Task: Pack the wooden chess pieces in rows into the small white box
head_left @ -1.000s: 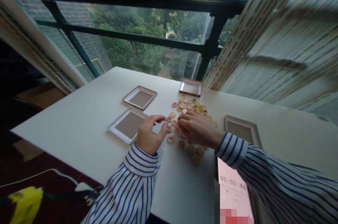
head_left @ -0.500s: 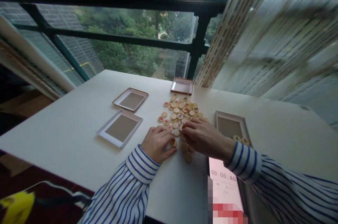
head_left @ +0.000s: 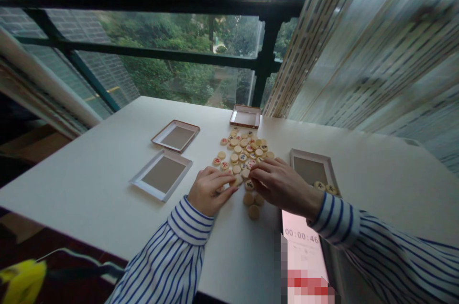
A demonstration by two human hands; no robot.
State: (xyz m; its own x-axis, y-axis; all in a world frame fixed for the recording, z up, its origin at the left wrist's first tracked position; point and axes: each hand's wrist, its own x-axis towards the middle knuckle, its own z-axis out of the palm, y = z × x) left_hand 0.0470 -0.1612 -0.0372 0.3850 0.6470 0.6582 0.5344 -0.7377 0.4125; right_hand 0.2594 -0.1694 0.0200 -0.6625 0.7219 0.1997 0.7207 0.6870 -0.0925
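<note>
Round wooden Chinese chess pieces [head_left: 237,149] lie heaped and scattered mid-table, some face up with red or dark characters, others blank side up. At the near left of the heap is my left hand [head_left: 210,191], its thumb and fingers closing on a blank-looking piece [head_left: 236,181]. My right hand [head_left: 276,182] reaches over the heap's near right side with fingers bent. At its fingertips, a piece with a dark character [head_left: 249,185] is pinched; the thumb is partly hidden. Just below it, several blank pieces [head_left: 253,211] sit close together.
Two shallow trays [head_left: 175,135] [head_left: 160,175] lie on the left of the white table [head_left: 96,165]. Another box [head_left: 245,116] stands behind the heap. A tray [head_left: 311,160] on the right holds two pieces [head_left: 324,187]. A phone [head_left: 301,242] showing a timer lies near my right forearm.
My left fingers have moved slightly up and closed towards a piece at the heap's edge. The dark-character piece now shows under my right fingertips, where my hand covered that spot before.
</note>
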